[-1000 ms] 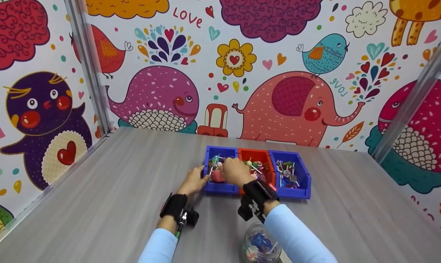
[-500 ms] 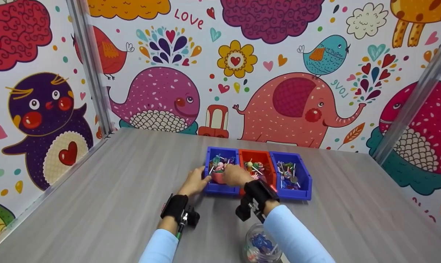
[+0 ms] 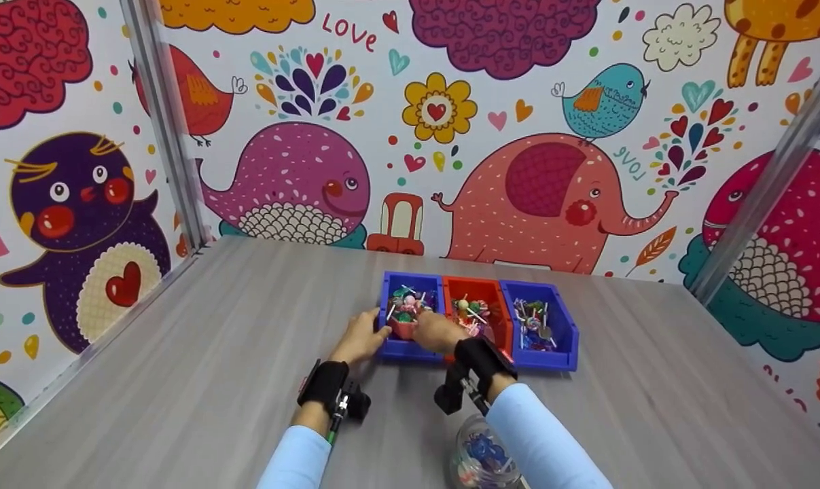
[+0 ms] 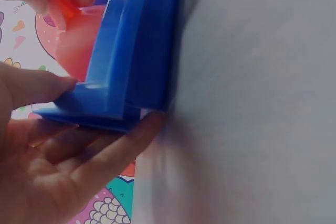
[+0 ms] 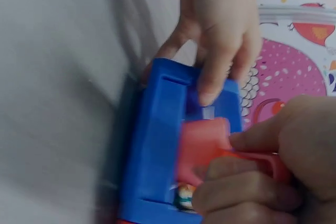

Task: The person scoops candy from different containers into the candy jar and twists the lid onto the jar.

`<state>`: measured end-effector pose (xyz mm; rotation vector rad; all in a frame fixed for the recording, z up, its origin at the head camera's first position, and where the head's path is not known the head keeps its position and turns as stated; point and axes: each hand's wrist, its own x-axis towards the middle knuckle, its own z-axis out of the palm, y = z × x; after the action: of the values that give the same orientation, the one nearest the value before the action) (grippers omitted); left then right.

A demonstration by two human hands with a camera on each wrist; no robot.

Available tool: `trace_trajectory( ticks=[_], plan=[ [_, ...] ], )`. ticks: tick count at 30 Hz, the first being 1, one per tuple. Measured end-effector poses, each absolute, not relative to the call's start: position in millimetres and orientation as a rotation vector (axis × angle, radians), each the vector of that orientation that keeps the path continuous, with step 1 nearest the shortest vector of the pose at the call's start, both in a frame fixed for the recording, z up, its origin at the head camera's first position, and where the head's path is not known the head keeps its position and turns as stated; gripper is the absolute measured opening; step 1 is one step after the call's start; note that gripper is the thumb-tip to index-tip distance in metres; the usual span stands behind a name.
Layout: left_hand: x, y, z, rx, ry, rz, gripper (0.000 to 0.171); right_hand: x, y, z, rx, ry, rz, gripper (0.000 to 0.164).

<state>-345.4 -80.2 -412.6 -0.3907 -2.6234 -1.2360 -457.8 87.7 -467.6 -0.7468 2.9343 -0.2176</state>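
Note:
In the head view my left hand (image 3: 359, 337) holds the left side of the left blue bin (image 3: 410, 350). Its thumb hooks over the rim while the fingers lie along the outer wall, as the left wrist view shows. My right hand (image 3: 439, 332) reaches over that bin and grips the handle of a pinkish-red scoop (image 5: 202, 142). The scoop's bowl is down inside the bin, near its front, among wrapped lollipops (image 3: 410, 300). Fingers of the right hand partly cover the scoop in the head view.
A red bin (image 3: 507, 319) and another blue bin (image 3: 567, 358), both with lollipops, adjoin on the right. A glass jar (image 3: 465, 441) with several candies stands near the front, partly behind the right sleeve (image 3: 545, 435). Printed wall panels (image 3: 301, 176) border the grey table (image 3: 260, 305).
My right hand has lowered slightly toward me with the scoop, and its wrist has turned. More of the lollipops in the left bin now show. The left hand stays put.

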Motion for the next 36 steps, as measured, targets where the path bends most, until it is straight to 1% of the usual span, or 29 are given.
trace_trajectory(
  ticks=[1, 2, 3, 4, 5, 6, 7, 8, 10, 12, 15, 18, 21, 23, 25, 28, 33, 36],
  plan=[
    [-345.6, -80.1, -412.8, -0.391, -2.625, -1.233, 0.034, -463.5, 89.8, -475.5, -0.769, 2.942, -0.222, 0.025],
    [-345.9, -80.0, -412.7, -0.386, -2.629, -1.236, 0.034, -453.5, 88.9, -467.3, -0.752, 2.947, -0.212, 0.025],
    [-346.3, -79.9, -412.7, -0.379, -2.634, -1.242, 0.034, -446.3, 85.9, -461.2, -0.608, 2.929, -0.344, 0.026],
    [-346.5, -79.9, -412.6, -0.373, -2.637, -1.248, 0.033, -440.9, 84.9, -456.0, -0.577, 2.913, -0.394, 0.026],
    [-346.8, -79.9, -412.3, -0.366, -2.643, -1.254, 0.034, -428.1, 83.0, -443.1, -0.513, 2.886, -0.467, 0.026],
    [-347.0, -80.3, -412.0, -0.366, -2.639, -1.255, 0.033, -413.1, 81.2, -427.8, -0.506, 2.873, -0.502, 0.027],
    [-346.9, -80.4, -411.6, -0.362, -2.641, -1.26, 0.033, -410.5, 80.0, -423.5, -0.472, 2.854, -0.515, 0.026],
    [-346.8, -80.6, -411.3, -0.357, -2.641, -1.266, 0.032, -415.4, 80.3, -428.1, -0.473, 2.854, -0.507, 0.026],
    [-346.7, -81.0, -410.9, -0.363, -2.632, -1.27, 0.031, -443.2, 83.3, -459.2, -0.634, 2.935, -0.406, 0.027],
    [-346.1, -81.6, -410.4, -0.374, -2.618, -1.265, 0.029, -460.7, 83.6, -478.5, -0.674, 2.993, -0.307, 0.026],
    [-346.1, -81.9, -410.3, -0.38, -2.609, -1.259, 0.026, -480.8, 85.1, -503.9, -0.783, 3.096, -0.187, 0.02],
    [-346.0, -81.4, -410.5, -0.37, -2.622, -1.253, 0.027, -479.3, 83.3, -503.2, -0.605, 3.01, -0.365, 0.021],
    [-346.0, -80.5, -410.7, -0.355, -2.637, -1.26, 0.028, -460.2, 78.1, -488.8, -0.465, 2.97, -0.496, 0.022],
    [-346.0, -80.1, -411.0, -0.354, -2.642, -1.264, 0.029, -449.6, 76.9, -482.4, -0.412, 2.96, -0.588, 0.023],
    [-345.8, -79.9, -411.1, -0.349, -2.647, -1.273, 0.03, -446.4, 76.4, -482.2, -0.416, 2.987, -0.611, 0.023],
    [-345.3, -80.0, -410.8, -0.349, -2.647, -1.27, 0.031, -462.5, 80.4, -498.5, -0.508, 3.048, -0.554, 0.023],
    [-344.8, -80.8, -409.2, -0.367, -2.635, -1.247, 0.03, -493.5, 83.9, -524.1, -0.536, 3.109, -0.389, 0.022],
    [-344.9, -81.0, -409.6, -0.369, -2.634, -1.239, 0.032, -500.0, 85.7, -530.8, -0.579, 3.118, -0.39, 0.024]
  ],
)
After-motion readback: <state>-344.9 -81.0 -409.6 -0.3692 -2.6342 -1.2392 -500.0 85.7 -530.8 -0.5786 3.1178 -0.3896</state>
